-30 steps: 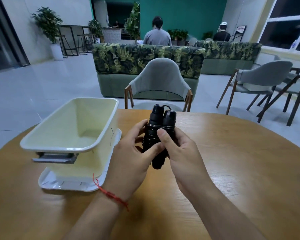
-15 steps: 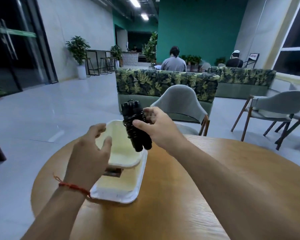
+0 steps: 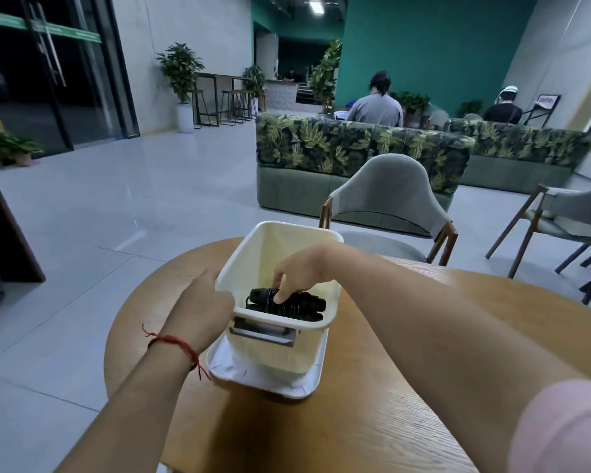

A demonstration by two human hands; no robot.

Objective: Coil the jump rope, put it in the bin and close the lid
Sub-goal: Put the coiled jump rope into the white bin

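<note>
The step in hand looks like the placing: the coiled jump rope [image 3: 285, 304], a black bundle with its handles side by side, lies on the floor of the cream bin [image 3: 280, 244], directly under the right hand [image 3: 299, 272], whose fingertips pinch its upper edge from above. The left hand [image 3: 202, 307] is curled against the bin's near-left rim, steadying it on the counter [image 3: 372, 404]. Next the right hand should let go and lift clear; then the white lid [image 3: 301, 387], now under the bin, must be drawn out and pressed onto the rim.
</note>
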